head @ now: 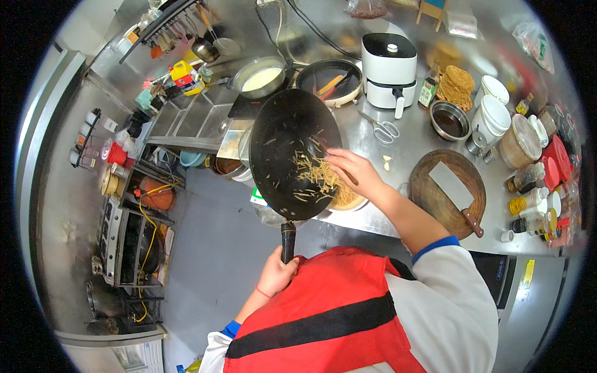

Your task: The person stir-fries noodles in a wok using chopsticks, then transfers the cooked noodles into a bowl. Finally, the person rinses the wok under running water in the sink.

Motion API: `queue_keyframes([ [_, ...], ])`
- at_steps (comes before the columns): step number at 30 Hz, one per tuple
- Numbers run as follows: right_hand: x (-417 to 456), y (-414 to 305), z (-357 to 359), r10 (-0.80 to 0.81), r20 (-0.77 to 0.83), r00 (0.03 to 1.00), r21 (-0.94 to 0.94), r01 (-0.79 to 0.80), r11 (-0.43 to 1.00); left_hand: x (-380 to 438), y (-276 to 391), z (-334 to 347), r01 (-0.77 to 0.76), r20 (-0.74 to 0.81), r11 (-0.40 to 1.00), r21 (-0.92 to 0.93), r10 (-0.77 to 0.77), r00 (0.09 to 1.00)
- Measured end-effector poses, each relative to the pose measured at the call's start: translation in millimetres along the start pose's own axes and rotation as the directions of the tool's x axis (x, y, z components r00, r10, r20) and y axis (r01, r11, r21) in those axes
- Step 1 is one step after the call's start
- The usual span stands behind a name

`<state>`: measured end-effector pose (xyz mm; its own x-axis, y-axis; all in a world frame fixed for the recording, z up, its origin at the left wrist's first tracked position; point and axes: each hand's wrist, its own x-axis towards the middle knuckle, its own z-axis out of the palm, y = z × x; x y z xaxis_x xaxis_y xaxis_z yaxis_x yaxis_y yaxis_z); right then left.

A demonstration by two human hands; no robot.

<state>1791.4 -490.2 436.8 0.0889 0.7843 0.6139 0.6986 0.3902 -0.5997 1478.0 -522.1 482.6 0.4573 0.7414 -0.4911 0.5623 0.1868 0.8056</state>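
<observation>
My left hand (275,276) grips the handle (288,240) of a black wok (284,140), which is tilted over the counter's edge. Thin pale-yellow strips of food (312,170) are gathered at the wok's right side, with a few scattered over its surface. Beneath that rim, more strips (347,195) lie heaped on a pale plate (361,205), partly hidden by the wok. Over the heap, my right hand (357,171) holds a brown-handled utensil (350,177); its working end is hard to make out against the wok.
Right of my arm, a cleaver (451,185) lies on a round wooden chopping board (424,205). Scissors (383,130) and garlic cloves (386,162) rest on the steel counter. Behind stand a white air fryer (389,70), a pan with utensils (305,79) and a pot of pale liquid (261,78).
</observation>
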Motion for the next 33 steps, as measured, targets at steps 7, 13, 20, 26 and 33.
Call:
queue_keyframes([
  [7, -21.3, -34.6, 6.1, 0.023, 0.036, 0.999, 0.126, -0.028, 0.992, 2.6, -2.7, -1.9, -0.072, -0.032, 0.993, 0.090, 0.075, 0.997],
  [13, -0.8, -68.8, 49.8, -0.075, -0.121, 0.990, 0.087, 0.085, 0.993, -1.2, 12.6, -0.6, -0.096, -0.045, 0.972, 0.212, 0.107, 0.993],
  [20, 0.4, -58.1, 34.8, 0.238, -0.156, 0.959, 0.578, -0.107, 0.809, -0.8, 0.0, -1.2, -0.087, -0.060, 0.979, 0.187, 0.100, 0.993],
  [26, -60.0, 37.5, 25.1, 0.758, 0.241, 0.606, 0.916, -0.400, 0.029, -2.7, -1.0, -3.6, -0.085, -0.062, 0.982, 0.166, 0.097, 0.993],
  [33, -59.8, 22.2, 39.1, 0.749, 0.173, 0.639, 0.928, -0.362, 0.094, -2.6, -4.8, -5.4, -0.080, -0.065, 0.982, 0.170, 0.092, 0.994],
])
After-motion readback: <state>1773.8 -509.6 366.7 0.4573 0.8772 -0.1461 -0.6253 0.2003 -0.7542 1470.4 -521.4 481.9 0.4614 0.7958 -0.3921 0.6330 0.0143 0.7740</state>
